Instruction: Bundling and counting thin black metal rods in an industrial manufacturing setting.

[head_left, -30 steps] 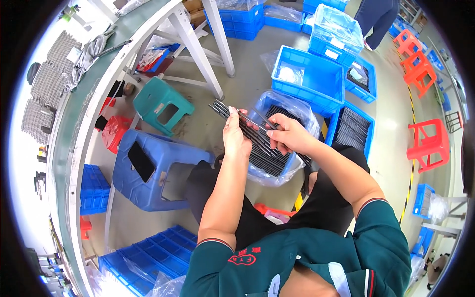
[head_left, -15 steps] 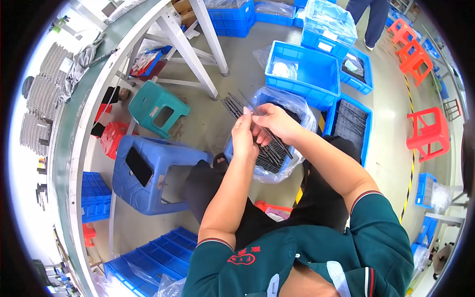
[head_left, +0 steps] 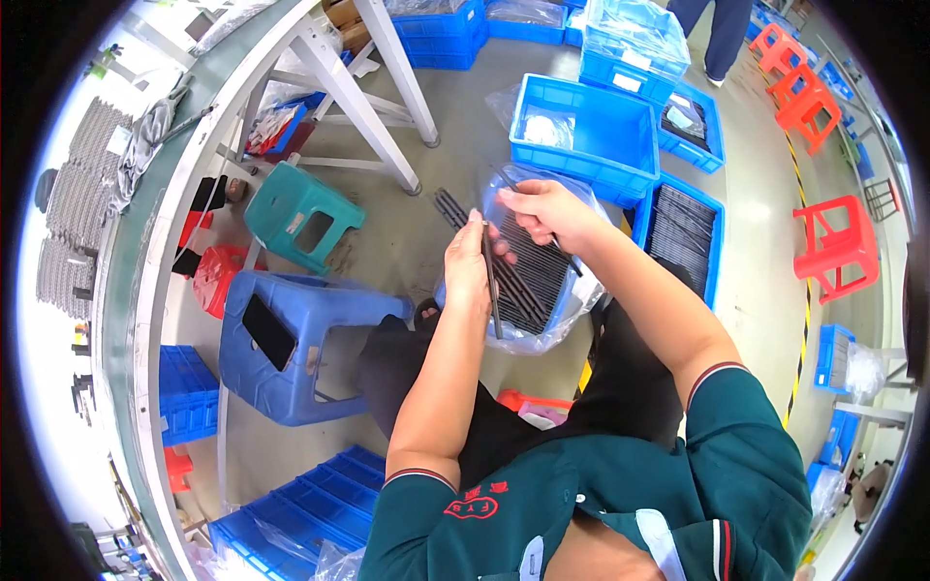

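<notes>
My left hand (head_left: 467, 266) is closed around a bundle of thin dark rods (head_left: 449, 204), whose ends stick out above and below it. One of them stands apart along the thumb, nearly upright. To its right, my right hand (head_left: 557, 215) pinches a single dark rod (head_left: 570, 256) held at a slant. Both hands are above a blue crate lined with a clear plastic bag (head_left: 583, 308). Inside the bag, more dark rods (head_left: 544, 276) lie in rows, partly hidden by the hands.
A large blue bin (head_left: 584, 155) stands beyond the lined crate, and a blue crate of rods (head_left: 683, 232) is to the right. At left are a blue stool (head_left: 291, 363) bearing a phone (head_left: 268, 329) and a green stool (head_left: 302, 218). Another person's legs (head_left: 722, 39) show far off.
My hands have moved apart. The right one has drawn a rod away from the bundle in the left, uncovering more rods in the crate. The view has shifted slightly.
</notes>
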Motion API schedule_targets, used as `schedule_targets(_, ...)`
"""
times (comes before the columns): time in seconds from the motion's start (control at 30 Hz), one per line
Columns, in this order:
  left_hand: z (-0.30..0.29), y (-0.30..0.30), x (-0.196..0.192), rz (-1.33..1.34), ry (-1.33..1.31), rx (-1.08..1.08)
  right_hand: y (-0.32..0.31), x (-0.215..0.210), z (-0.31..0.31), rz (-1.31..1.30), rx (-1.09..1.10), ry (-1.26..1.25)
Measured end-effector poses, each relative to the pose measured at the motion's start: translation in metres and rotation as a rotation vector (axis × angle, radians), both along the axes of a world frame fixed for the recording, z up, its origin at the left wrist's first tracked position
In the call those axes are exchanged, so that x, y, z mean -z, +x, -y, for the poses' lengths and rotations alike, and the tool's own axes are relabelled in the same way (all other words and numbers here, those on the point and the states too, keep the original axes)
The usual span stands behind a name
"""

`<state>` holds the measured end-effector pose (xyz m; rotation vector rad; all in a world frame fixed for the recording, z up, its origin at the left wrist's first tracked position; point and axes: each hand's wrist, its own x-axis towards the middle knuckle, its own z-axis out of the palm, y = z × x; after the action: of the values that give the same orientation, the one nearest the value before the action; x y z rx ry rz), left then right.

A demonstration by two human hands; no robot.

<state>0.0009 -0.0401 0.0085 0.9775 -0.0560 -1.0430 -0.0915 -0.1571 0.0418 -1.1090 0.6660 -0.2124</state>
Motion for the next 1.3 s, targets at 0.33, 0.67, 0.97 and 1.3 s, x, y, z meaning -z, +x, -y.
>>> schedule_targets(0.33, -0.008, -0.008, 0.009, 0.105, -0.022, 0.345, 0.015, 0.012, -0.005, 0.001, 0.137, -0.187)
schedule_targets(0.67, -0.023, -0.004, 0.004, -0.142, -0.168, 0.485, -0.027, -0.011, 0.101, 0.162, 0.567, -0.12)
schedule_targets(0.97, -0.02, 0.004, 0.0, -0.115, -0.288, 0.499, 0.005, -0.017, -0.007, -0.256, -0.095, -0.703)
schedule_targets(1.3, -0.018, 0.018, 0.013, -0.166, -0.284, 0.244, 0.008, 0.016, -0.002, -0.028, -0.095, -0.217)
